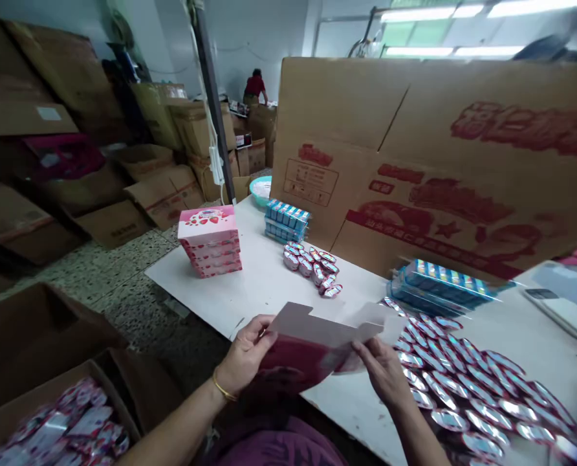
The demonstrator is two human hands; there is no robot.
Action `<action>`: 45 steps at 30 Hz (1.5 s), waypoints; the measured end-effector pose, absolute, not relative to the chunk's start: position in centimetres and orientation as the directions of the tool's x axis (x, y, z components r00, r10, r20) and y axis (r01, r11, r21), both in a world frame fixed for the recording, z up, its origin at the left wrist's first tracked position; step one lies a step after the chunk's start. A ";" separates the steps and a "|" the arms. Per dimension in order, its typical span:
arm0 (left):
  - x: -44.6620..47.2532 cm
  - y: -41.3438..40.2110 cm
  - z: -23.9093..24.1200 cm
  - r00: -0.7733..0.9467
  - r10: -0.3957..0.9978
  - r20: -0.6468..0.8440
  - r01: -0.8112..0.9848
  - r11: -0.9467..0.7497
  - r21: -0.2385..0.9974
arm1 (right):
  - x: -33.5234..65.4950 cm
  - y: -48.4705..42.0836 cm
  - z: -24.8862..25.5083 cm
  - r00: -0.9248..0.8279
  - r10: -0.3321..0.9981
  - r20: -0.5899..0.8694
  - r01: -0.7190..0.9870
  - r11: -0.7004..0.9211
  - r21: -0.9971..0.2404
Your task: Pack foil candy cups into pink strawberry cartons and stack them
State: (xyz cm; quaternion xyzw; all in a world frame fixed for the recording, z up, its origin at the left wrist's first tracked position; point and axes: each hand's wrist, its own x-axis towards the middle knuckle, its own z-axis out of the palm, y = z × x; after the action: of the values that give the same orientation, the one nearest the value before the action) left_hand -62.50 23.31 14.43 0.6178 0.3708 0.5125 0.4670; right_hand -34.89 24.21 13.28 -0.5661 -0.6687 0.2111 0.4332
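Between my two hands is a pink carton (293,356) with pale inner flaps, raised over the near edge of the white table. My left hand (247,353) pinches its left side, thumb on top. On the right, my right hand (378,366) grips the flap edge with thumb and fingers. A stack of pink strawberry-printed boxes (211,243) stands at the table's left. Many small foil-topped cups (463,375) lie spread beside my right hand, and a smaller group of the cups (315,266) sits mid-table. The carton's underside is hidden.
Blue packs (286,221) and more blue packs (444,285) stand before a tall cardboard sheet (434,162). A phone (563,312) lies at right. An open box of wrapped cups (70,427) is at lower left. A metal pole (213,97) rises behind the table; a person (255,87) bends far off.
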 end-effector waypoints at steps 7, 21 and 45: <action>-62.8 20.7 19.5 0.741 0.344 0.577 0.202 -0.933 0.297 | -33.2 25.6 14.9 -0.147 0.895 0.421 0.594 0.420 -0.686; -62.3 31.5 14.9 0.643 0.605 0.470 0.761 -0.572 -0.306 | -29.3 29.5 13.4 -0.483 0.484 0.730 0.627 0.773 -0.098; -61.8 32.4 8.1 0.648 0.717 0.258 0.712 -0.690 0.131 | -30.0 26.6 9.8 -0.254 0.873 0.415 0.698 0.463 -0.546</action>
State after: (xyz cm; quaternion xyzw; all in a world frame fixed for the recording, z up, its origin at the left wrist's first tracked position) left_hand -61.79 32.37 8.06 0.9077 0.3934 0.1459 0.0087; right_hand -30.00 26.65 9.76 -0.5027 -0.7818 0.1262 0.3468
